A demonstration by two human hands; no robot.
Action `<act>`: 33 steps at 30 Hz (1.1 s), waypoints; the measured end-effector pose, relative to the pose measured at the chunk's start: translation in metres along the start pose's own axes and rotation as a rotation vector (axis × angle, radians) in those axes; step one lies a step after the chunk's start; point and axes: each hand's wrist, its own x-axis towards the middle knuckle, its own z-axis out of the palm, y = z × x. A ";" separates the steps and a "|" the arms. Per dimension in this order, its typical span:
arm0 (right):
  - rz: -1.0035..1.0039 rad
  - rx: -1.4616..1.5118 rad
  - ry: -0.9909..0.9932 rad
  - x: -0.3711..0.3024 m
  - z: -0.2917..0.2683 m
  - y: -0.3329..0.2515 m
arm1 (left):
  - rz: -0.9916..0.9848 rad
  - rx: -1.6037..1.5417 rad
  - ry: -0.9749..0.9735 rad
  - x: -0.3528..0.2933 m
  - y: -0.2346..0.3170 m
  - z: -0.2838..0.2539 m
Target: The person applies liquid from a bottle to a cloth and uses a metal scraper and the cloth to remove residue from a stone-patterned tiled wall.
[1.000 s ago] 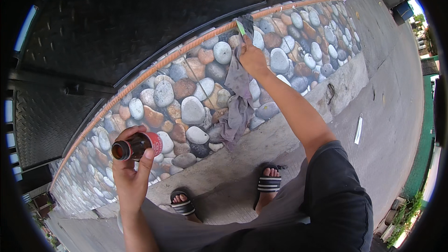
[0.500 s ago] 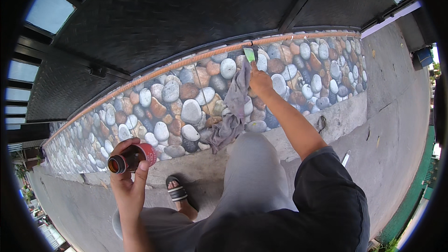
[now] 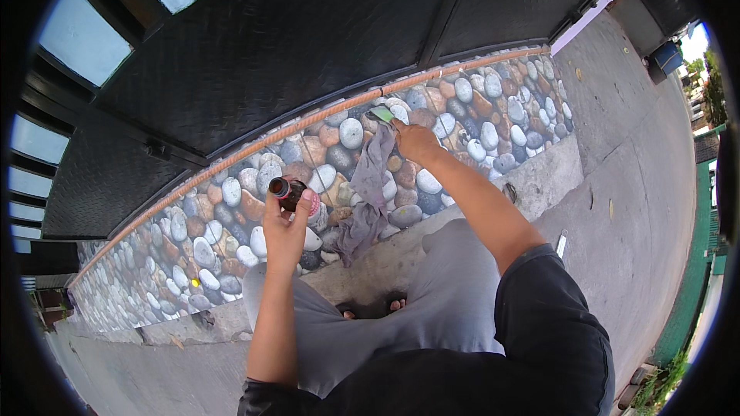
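Far L: pale flat panes [image 3: 83, 31] in a black frame, then a black metal gate [image 3: 293, 54] w/ raised tread texture, top cut off. Below it, a low sloped band w/ a rounded-pebble pattern in grey, white & rust [image 3: 210, 223]; matte finish, thin straight seams btwn sections. An orange-brown ribbed strip [image 3: 308, 118] edges its top.

Left hand [image 3: 284, 233]: fingers & thumb wrapped round a small dark-brown bottle w/ red-&-white label [image 3: 293, 197], held tilted over the pebble band, open mouth facing up-L. Contents can't be made out; label partly hidden by thumb.

Centre: crumpled grey-mauve cloth [image 3: 373, 177], soft folds, draped down the band to the rough concrete ledge [image 3: 532, 177]. Its top end is by the right hand [image 3: 416, 144]; can't tell if that's gripped too. Right hand is closed on a flat pale-green tool [image 3: 381, 114], nr the strip; handle hidden in the fist, dark patch by its tip unclear.

Below: smooth grey trousers [image 3: 455, 285]; feet mostly hidden, just toes showing. R: slim whitish object [image 3: 562, 243] on concrete ground [image 3: 640, 169], partly hidden by sleeve, kind unclear. Far R: blue container [image 3: 666, 60], contents n/v.
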 end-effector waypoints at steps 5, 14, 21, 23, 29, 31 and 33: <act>0.020 -0.056 -0.076 -0.041 -0.044 0.008 | 0.085 -0.021 -0.096 0.028 -0.015 0.029; -0.002 -0.245 -0.178 -0.107 -0.125 0.039 | 0.101 -0.039 -0.192 0.066 -0.041 0.080; 0.006 -0.147 -0.113 -0.098 -0.045 0.107 | 0.131 0.018 -0.163 0.102 -0.046 0.118; -0.035 -0.119 0.011 -0.084 -0.015 0.114 | 0.095 -0.007 -0.140 0.106 -0.052 0.118; -0.013 -0.034 0.032 -0.034 0.025 0.118 | 0.054 -0.026 -0.063 0.120 -0.083 0.108; 0.027 0.001 0.021 -0.028 0.039 0.119 | 0.023 -0.014 -0.068 0.121 -0.088 0.103; 0.075 0.062 0.006 -0.034 0.054 0.122 | 0.003 -0.037 -0.073 0.124 -0.086 0.100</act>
